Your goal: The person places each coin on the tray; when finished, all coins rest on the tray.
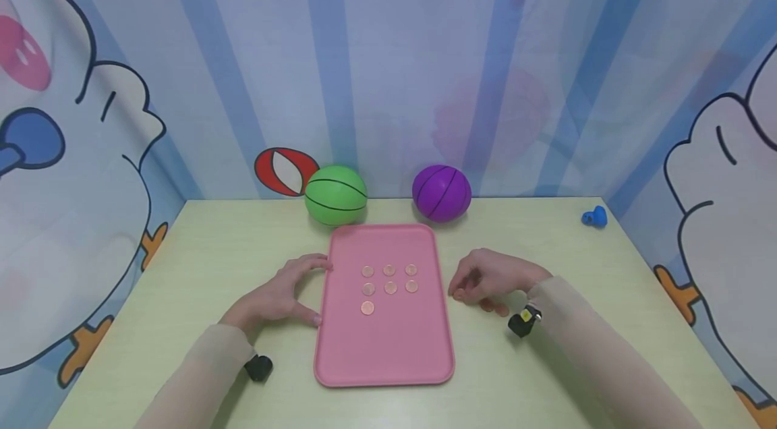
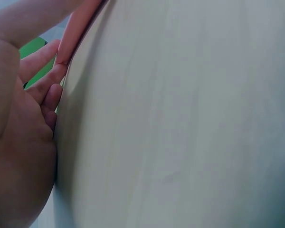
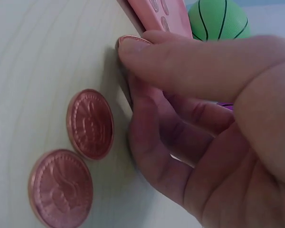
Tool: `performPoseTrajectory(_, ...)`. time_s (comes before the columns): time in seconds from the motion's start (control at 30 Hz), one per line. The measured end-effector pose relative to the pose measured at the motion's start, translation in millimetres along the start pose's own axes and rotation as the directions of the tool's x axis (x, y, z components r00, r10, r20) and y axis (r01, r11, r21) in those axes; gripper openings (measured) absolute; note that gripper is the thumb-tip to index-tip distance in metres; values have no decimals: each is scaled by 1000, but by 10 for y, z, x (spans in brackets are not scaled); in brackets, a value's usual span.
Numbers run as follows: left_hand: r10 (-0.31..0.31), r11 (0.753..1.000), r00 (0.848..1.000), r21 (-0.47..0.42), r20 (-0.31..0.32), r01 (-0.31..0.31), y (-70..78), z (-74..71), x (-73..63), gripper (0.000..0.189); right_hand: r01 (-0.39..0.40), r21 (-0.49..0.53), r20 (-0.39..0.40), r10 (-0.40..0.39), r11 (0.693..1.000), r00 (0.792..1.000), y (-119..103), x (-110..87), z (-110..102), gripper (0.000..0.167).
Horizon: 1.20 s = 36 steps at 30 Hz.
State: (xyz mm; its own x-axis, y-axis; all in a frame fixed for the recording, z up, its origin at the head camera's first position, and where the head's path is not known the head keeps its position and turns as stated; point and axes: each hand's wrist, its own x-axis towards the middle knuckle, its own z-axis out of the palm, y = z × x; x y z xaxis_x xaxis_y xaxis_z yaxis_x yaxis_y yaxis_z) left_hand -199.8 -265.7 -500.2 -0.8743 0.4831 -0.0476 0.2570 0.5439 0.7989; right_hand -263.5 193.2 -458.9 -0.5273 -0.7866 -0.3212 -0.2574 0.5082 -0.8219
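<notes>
A pink tray lies on the table, with several copper-coloured coins set out in rows on it. My left hand rests at the tray's left side, thumb and fingertips touching the rim, fingers spread. To the right of the tray, my right hand pinches a coin between thumb and fingers, low over the table. Beside that hand, two more coins lie flat on the table in the right wrist view: one nearer the fingers and one just below it.
Behind the tray stand a green ball and a purple ball, against the printed cloth backdrop. A small blue object sits at the table's far right corner. The pale table extends around the tray.
</notes>
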Motion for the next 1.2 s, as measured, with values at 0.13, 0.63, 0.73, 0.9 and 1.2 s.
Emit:
performPoseTrajectory(0.13,-5,1000,1000,1,-1,5,-4,-2,3,98,-31,-22,-17,31,999,999,-32,-11,2,27)
performPoseTrajectory(0.63,-22,1000,1000,-7,-5,22,-13,3,-2,98,-47,-8,-43,47,999,998,8,-7,26,30)
performPoseTrajectory(0.73,-17,1000,1000,-5,-6,17,-23,7,3,98,-31,3,-41,31,1000,999,1,-18,14,29)
performPoseTrajectory(0.9,-17,1000,1000,2,-6,17,-29,7,7,98,-22,19,-59,23,1000,998,-45,-37,-7,24)
performPoseTrajectory(1.2,-18,1000,1000,-3,-5,18,5,5,-1,98,197,-261,-143,-239,945,960,-130,140,-22,24)
